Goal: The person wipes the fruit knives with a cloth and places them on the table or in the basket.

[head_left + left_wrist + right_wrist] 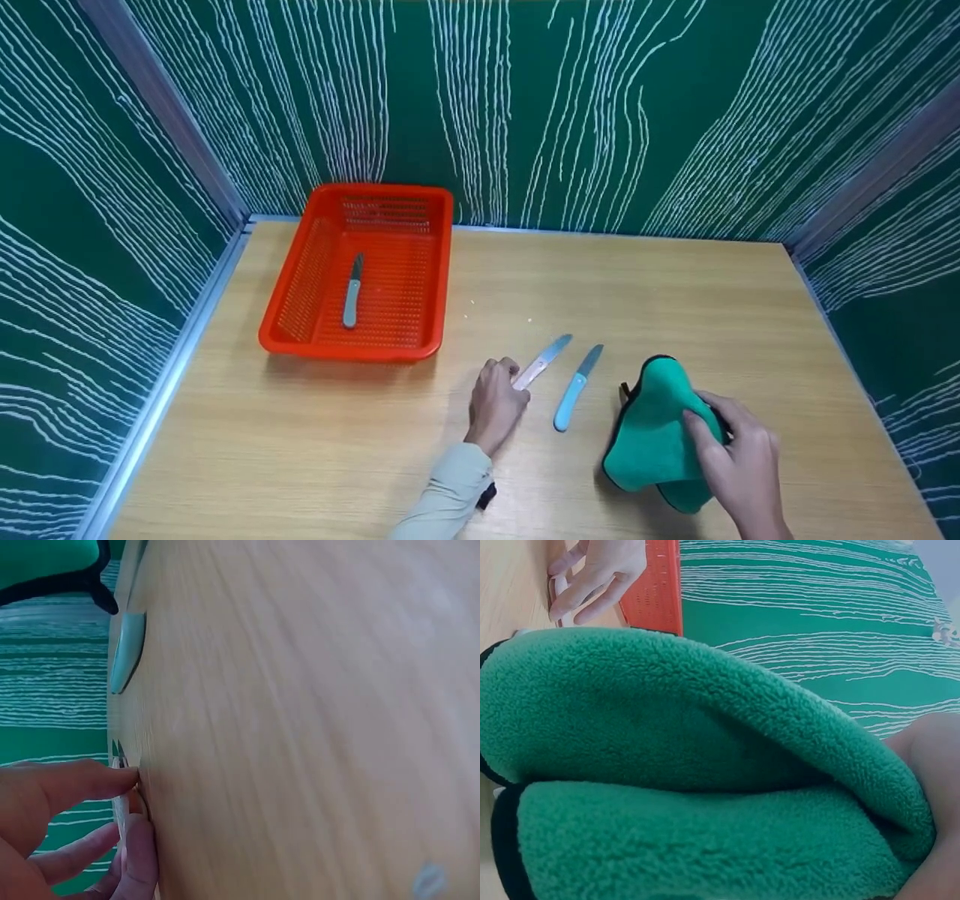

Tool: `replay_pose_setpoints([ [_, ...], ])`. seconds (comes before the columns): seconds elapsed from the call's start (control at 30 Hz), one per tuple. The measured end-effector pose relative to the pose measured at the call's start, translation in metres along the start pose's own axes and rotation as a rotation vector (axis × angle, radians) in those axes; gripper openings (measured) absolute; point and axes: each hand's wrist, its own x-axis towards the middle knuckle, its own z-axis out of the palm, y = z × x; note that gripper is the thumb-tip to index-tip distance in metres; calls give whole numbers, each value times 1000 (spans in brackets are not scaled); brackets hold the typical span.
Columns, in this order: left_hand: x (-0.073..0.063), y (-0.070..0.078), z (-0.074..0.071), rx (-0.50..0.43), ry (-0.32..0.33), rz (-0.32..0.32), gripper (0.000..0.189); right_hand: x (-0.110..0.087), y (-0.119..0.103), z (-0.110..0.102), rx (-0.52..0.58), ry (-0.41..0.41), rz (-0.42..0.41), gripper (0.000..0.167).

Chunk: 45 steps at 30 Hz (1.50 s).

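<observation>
My left hand pinches the pale pinkish handle of a small knife low over the table, its blade angled away to the right. In the left wrist view, thumb and fingers close round that handle right at the wood. Just right of it lies a second knife with a light blue handle, blade pointing away. A folded green fleecy cloth with black edging is in my right hand, thumb on top. From the right wrist, the cloth fills most of the view and hides the fingers beneath it.
A red plastic basket stands at the back left of the wooden table. Inside it lies a knife with a grey-green handle. Tiny white specks dot the tabletop near the middle. Green walls with white lines enclose the back and sides.
</observation>
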Motion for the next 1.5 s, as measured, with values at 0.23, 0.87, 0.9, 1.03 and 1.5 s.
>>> replay_pose_setpoints([
  [0.23,5,-5,-4,-83,-19,-73,18,-1,1,0,7,13,-3,27],
  [0.87,17,-15,-27,-249,63,-201,21,-2,2,-2,13,7,20,28],
  [0.9,17,-16,-28,-265,70,-212,22,-2,3,-2,11,5,23,28],
  [1.03,16,-17,-31,-353,90,-253,24,-1,3,-1,6,0,34,28],
  [1.5,3,-19,-48,-450,138,-162,22,-1,1,-1,-8,17,45,29],
])
